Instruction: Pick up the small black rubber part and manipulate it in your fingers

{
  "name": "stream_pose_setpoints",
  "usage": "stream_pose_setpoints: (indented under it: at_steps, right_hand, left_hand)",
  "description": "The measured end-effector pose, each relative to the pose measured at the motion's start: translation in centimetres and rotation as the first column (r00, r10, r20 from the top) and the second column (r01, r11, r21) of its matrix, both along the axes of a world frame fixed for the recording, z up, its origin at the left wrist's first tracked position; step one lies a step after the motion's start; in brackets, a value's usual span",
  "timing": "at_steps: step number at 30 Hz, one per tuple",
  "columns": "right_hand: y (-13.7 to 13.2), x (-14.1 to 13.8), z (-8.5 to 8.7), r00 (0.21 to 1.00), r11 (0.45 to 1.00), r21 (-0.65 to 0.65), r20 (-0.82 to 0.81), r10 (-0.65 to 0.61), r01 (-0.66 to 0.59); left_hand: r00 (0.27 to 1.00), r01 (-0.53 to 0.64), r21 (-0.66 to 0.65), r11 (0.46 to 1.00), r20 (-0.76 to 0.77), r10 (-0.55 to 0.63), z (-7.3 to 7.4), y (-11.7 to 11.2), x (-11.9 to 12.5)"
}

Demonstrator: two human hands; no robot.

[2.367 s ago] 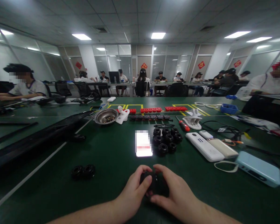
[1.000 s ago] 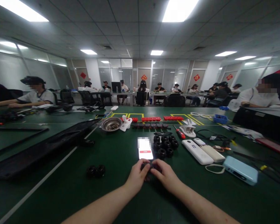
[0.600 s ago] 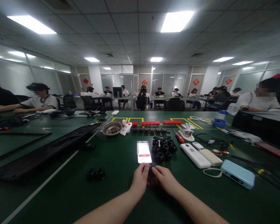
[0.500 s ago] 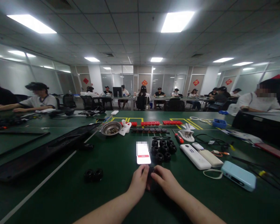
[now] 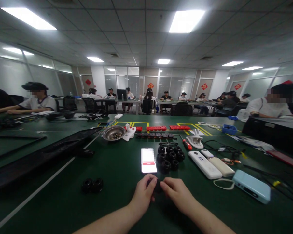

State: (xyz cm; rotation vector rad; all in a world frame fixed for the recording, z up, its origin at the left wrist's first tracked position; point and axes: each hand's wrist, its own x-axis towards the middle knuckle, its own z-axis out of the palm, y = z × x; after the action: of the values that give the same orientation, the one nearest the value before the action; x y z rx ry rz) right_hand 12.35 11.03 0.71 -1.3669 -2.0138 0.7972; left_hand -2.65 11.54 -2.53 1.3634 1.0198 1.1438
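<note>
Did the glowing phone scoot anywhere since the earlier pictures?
No. The phone still lies just left of the bunch of black round parts; the whole view shifted instead.

Part (image 5: 158,186) between left grip (image 5: 143,192) and right grip (image 5: 177,191) at lower centre, phone (image 5: 148,167) behind on worktop (image 5: 119,201), wheels (image 5: 171,155) right of phone, bowl (image 5: 106,134) upper left of phone, power bank (image 5: 252,187) lower right.

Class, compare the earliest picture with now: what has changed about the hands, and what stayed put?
The right hand has drawn its spread fingers together at the dark piece, held in the left hand. No release shows. The phone, clustered black rings and separate black pair stayed put.
</note>
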Motion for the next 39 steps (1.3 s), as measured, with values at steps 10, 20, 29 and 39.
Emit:
stream_pose_setpoints:
  at_steps: [10,20,29,39]
  right_hand:
    - [-0.2,-0.3,-0.2,0.999,1.000,0.007,-0.036,0.029,-0.028]
    - [-0.7,-0.8,0.1,0.994,0.995,0.009,-0.048,0.100,-0.100]
    - [0.0,-0.1,-0.4,0.999,0.999,-0.031,0.016,-0.039,0.039]
    - [-0.9,-0.6,0.3,0.999,0.999,0.009,0.000,0.042,-0.042]
  left_hand:
    - [0.996,-0.003,-0.059,0.998,0.091,0.008,0.0,0.3,-0.2]
    - [0.998,0.036,-0.094,0.995,0.059,-0.031,0.0,0.4,-0.4]
    - [0.998,0.046,-0.086,0.995,0.034,-0.043,0.1,0.1,-0.3]
    - [0.999,0.053,-0.081,0.995,0.002,-0.053,0.4,0.2,-0.5]
